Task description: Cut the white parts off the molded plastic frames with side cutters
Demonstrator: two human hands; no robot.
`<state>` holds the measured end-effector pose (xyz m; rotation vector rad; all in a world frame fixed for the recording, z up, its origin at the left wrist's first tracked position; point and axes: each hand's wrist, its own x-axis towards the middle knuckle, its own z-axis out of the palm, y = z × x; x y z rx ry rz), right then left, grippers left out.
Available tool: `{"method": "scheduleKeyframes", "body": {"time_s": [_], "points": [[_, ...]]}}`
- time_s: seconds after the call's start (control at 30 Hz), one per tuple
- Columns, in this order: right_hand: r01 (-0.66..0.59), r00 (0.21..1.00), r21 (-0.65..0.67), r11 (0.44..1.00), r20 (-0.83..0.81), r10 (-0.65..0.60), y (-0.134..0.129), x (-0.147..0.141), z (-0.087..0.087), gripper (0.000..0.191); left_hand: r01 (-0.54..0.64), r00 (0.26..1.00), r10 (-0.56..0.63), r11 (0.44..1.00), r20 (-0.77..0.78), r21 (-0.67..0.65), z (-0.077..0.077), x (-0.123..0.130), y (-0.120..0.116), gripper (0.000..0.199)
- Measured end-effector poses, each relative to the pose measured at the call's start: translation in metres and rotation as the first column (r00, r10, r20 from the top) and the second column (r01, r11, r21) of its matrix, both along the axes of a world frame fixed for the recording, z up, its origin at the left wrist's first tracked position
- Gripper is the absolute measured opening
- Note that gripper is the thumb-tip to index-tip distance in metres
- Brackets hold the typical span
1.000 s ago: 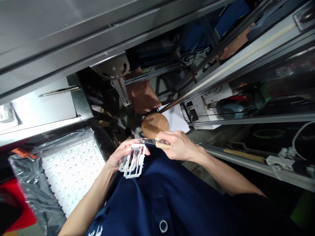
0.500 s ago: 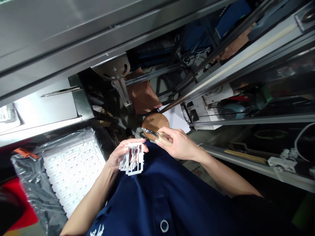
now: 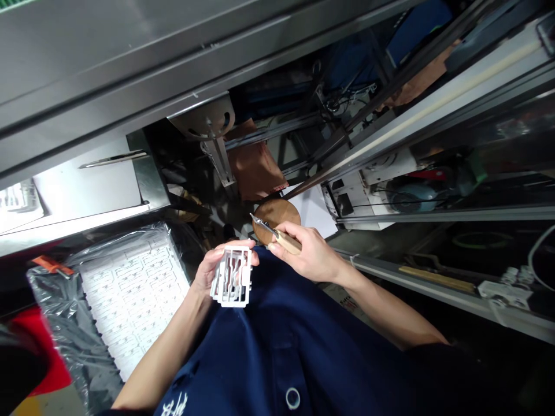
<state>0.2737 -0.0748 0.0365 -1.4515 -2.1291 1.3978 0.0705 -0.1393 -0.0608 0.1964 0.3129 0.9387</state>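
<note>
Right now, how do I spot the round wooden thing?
Find the dark blue shirt at the bottom. Above it, behind the pliers in the right hand, is the wooden disc. It's round, unlike the brown bag and white sheet beside it.

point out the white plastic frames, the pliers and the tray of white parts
white plastic frames (image 3: pixel 231 250): head view, top edge
pliers (image 3: pixel 289 242): head view, handle
tray of white parts (image 3: pixel 134 289): head view, middle

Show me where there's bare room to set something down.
The white board looks bare between the pale parts and the tweezers. The wooden disc shows bare wood beyond the pliers. It's crowded at the bagged layer of white parts, and tight between the left hand and right hand.
</note>
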Motion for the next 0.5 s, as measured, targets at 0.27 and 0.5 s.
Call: {"method": "scheduleKeyframes", "body": {"time_s": [0.27, 0.5], "points": [[0.014, 0.999, -0.043, 0.999, -0.034, -0.015, 0.0, -0.003, -0.002, 0.019, -0.028, 0.996, 0.024, 0.998, -0.086, -0.047, -0.004, -0.002, -0.003, 0.044], [0.112, 0.978, -0.131, 0.985, -0.163, -0.133, 0.005, -0.019, -0.003, 0.025, 0.126, 0.989, -0.128, 0.991, -0.077, -0.041, 0.004, 0.006, -0.002, 0.05]]}}
